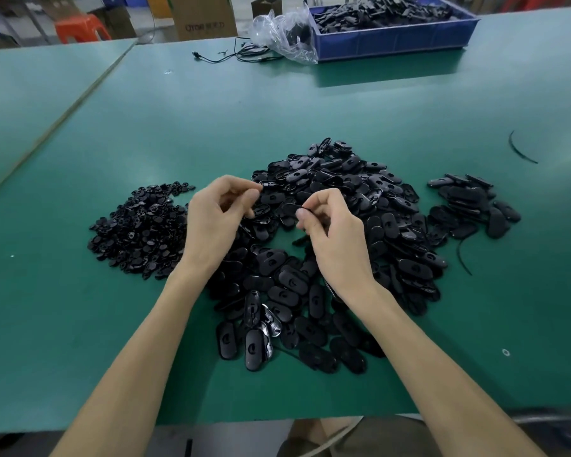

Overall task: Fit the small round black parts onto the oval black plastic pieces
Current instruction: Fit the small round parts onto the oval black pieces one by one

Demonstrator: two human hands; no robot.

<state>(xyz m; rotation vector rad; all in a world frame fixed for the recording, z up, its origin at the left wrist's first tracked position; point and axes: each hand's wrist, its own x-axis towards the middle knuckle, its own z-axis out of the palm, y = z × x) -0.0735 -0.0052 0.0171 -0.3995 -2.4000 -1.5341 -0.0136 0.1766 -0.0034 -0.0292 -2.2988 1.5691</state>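
— Oval black pieces [343, 225]: where on the green table [178, 127]?
— Heaped in one broad pile at the middle, spreading out to the right, partly hidden under both forearms. Then a smaller batch of ovals [472, 206] further right, just apart from the main heap.
— And the small round black parts [142, 229]?
— In a lower, flatter pile of their own on the left, just beside the big heap and close to meeting it behind the left wrist.
— Left hand [216, 222]?
— Held up over the left side of the heap, back of the hand toward the camera. Fingers curled in, thumb and forefinger closed on a small black piece [262, 185] at the very tips.
— Right hand [335, 232]?
— Up over the heap as well, near the left one but not touching it. Fingers bent, thumb and forefinger pinching a thin black part [303, 211]. Round or oval, in either pinch: too small and too dark to tell.
— Anything further back?
— At the far edge, a blue bin [393, 41] filled with black parts, with a crumpled clear plastic bag [284, 31] against its left end. Beyond the table, a cardboard box [201, 14] and an orange stool [80, 28].
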